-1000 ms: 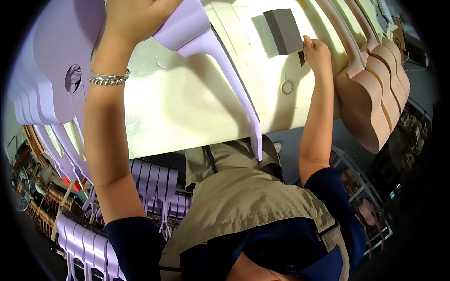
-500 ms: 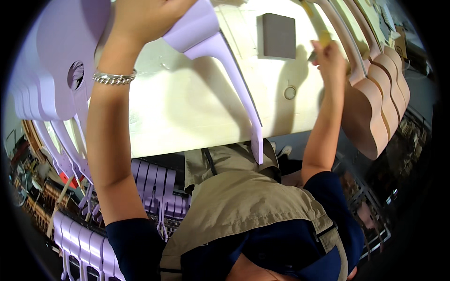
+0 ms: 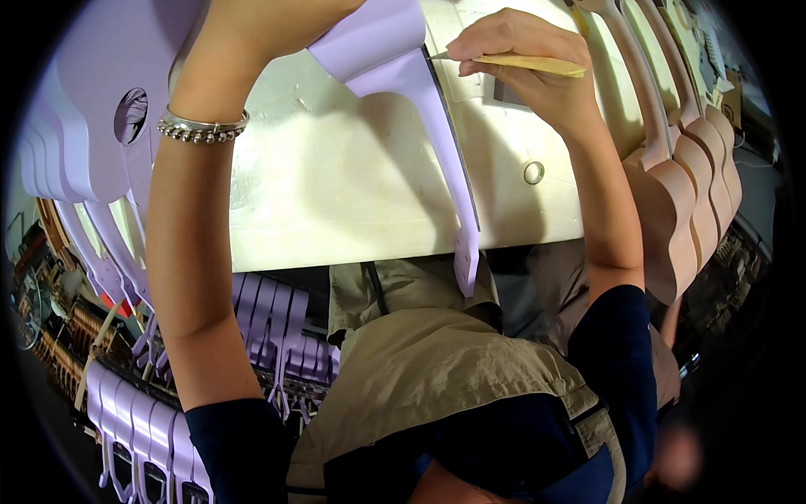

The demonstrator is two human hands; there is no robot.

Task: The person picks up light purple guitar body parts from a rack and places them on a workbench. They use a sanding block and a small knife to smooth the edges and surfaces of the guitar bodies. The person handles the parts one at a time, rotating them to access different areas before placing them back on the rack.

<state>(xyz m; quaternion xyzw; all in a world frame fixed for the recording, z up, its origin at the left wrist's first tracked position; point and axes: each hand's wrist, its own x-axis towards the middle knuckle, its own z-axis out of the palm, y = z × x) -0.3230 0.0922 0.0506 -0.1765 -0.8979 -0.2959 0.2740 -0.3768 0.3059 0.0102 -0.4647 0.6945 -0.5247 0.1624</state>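
A lilac-painted small guitar lies on the pale workbench, its neck pointing toward me and overhanging the front edge. My left hand rests on its body at the top of the view, a silver bracelet on the wrist. My right hand holds a thin yellowish wooden stick with its tip at the upper edge of the neck, where it joins the body.
Several lilac guitars stand stacked at the left and more lilac necks hang below the bench. A row of unpainted wooden guitars lines the right side. A small metal ring lies on the bench.
My right hand has moved left from the grey block at the bench's back to the guitar neck, now gripping the stick. The guitar shifted slightly right.
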